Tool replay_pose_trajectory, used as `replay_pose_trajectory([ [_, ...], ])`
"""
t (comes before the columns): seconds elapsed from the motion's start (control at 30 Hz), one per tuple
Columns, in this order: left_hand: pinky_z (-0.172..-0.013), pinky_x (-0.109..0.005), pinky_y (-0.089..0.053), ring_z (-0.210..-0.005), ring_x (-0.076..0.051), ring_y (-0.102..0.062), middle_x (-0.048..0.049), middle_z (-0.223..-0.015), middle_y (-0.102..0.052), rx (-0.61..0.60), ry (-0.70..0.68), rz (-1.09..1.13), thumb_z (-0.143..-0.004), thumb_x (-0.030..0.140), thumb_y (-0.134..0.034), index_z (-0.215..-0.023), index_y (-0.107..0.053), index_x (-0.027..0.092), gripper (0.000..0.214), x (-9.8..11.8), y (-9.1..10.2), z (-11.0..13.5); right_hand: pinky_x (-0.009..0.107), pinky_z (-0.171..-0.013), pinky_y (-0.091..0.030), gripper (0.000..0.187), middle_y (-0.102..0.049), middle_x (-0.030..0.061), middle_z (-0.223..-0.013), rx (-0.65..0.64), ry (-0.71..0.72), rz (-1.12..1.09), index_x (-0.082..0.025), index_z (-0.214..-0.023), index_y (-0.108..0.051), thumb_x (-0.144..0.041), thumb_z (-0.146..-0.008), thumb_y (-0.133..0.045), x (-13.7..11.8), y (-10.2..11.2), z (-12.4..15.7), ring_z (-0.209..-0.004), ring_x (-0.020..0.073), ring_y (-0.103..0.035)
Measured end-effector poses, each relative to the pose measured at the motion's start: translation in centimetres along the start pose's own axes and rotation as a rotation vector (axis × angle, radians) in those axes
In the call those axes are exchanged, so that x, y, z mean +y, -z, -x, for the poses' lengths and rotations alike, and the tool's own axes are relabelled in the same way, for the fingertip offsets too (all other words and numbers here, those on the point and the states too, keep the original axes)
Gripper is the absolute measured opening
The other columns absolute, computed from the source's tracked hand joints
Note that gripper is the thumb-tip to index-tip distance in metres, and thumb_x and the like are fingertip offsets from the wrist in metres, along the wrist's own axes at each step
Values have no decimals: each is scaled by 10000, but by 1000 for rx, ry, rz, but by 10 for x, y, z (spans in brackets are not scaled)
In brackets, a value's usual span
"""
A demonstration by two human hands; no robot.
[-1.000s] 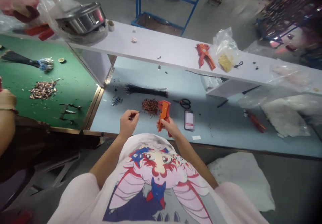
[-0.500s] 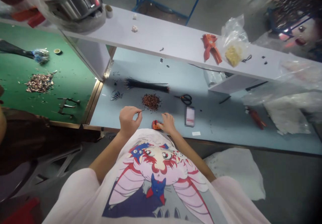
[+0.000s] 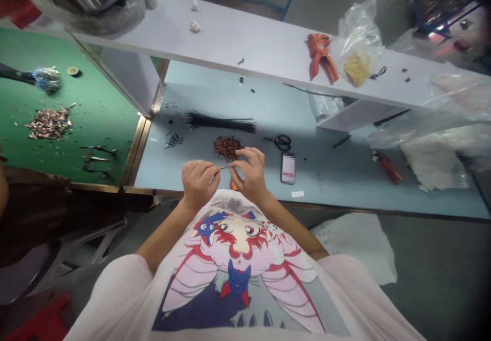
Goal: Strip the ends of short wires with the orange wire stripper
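Change: the orange-and-red plier-like hand tool (image 3: 233,185), gripped by the right hand (image 3: 251,172) a second ago, now lies by the near edge of the pale blue surface (image 3: 264,177), partly hidden. The right hand has moved to the wire's free end; judged a switch from tool work to fingerwork.

Left hand (image 3: 200,178): closed, pinching a short, thin dark wire (image 3: 224,167). Right hand: thumb and forefinger narrowly apart, other fingers loosely spread; contact with wire cannot be told.
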State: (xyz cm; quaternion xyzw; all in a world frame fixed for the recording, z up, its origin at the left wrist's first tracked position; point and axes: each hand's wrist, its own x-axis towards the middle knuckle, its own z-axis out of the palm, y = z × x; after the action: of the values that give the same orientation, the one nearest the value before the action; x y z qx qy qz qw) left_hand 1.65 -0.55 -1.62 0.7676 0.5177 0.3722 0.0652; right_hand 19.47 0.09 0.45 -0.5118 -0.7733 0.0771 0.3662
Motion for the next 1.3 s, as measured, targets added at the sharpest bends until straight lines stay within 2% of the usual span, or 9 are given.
replay_pose_trajectory([
  [0.2,-804,-377,-336,-821,-211,-556,-53,-755,-645,-128,-53,-39,-833,212,-533,-786,-634,211,111,-2,-3,-1,451,-975,-345,103,-585,70,-1015,-29,136,122,-208,-754,-587,-121,-781,-538,6,-12,2,-1127,251,-453],
  [0.3,-772,-360,-346,-799,-206,-542,-53,-742,-631,-81,-47,-118,-824,184,-534,-760,-630,193,116,-24,1,0,434,-939,-370,90,-578,76,-961,-7,140,156,-196,-747,-569,-115,-762,-533,24,1,1,-1061,242,-477],
  [0.43,-748,-340,-375,-777,-195,-537,-41,-739,-615,48,198,-108,-814,221,-589,-764,-645,168,92,-75,25,8,448,-933,-364,48,-563,101,-953,140,-42,240,-177,-775,-582,-160,-787,-539,75,33,8,-1010,247,-488],
  [0.5,-759,-346,-401,-779,-191,-546,-39,-753,-622,72,321,-47,-814,261,-601,-793,-657,183,99,-93,35,14,441,-943,-353,97,-576,110,-964,61,-199,276,-168,-838,-615,-200,-820,-526,101,37,17,-1011,247,-491],
  [0.6,-735,-341,-439,-730,-175,-565,-27,-743,-644,15,518,117,-774,277,-638,-791,-669,185,99,-98,27,21,380,-929,-370,196,-609,131,-1013,-378,-511,265,-152,-921,-650,-193,-862,-467,126,12,34,-1020,234,-514],
  [0.7,-683,-301,-459,-666,-147,-575,-10,-713,-663,-77,547,214,-743,252,-651,-759,-672,180,77,-79,-3,25,304,-819,-428,165,-666,119,-889,-555,-592,225,-144,-850,-689,-152,-810,-529,135,-37,43,-870,206,-589],
  [0.87,-726,-281,-461,-725,-148,-592,-27,-767,-679,-239,545,363,-772,291,-594,-779,-670,195,123,-43,-38,25,236,-838,-434,349,-677,86,-1091,-598,-665,171,-157,-1155,-616,-117,-854,-444,152,-91,27,-976,158,-609],
  [1.17,-685,-279,-448,-678,-147,-570,-27,-732,-664,-276,657,370,-746,323,-588,-752,-657,195,146,-64,-34,32,292,-795,-461,299,-656,201,-1046,-677,-880,241,-86,-1066,-613,-146,-779,-556,171,-77,61,-964,241,-629],
  [1.3,-653,-270,-454,-646,-140,-561,-23,-698,-661,-260,699,490,-723,355,-594,-736,-655,186,181,-59,-42,21,299,-863,-446,346,-625,190,-1114,-669,-838,100,-84,-1072,-604,-122,-728,-594,161,-98,55,-1010,227,-602],
])
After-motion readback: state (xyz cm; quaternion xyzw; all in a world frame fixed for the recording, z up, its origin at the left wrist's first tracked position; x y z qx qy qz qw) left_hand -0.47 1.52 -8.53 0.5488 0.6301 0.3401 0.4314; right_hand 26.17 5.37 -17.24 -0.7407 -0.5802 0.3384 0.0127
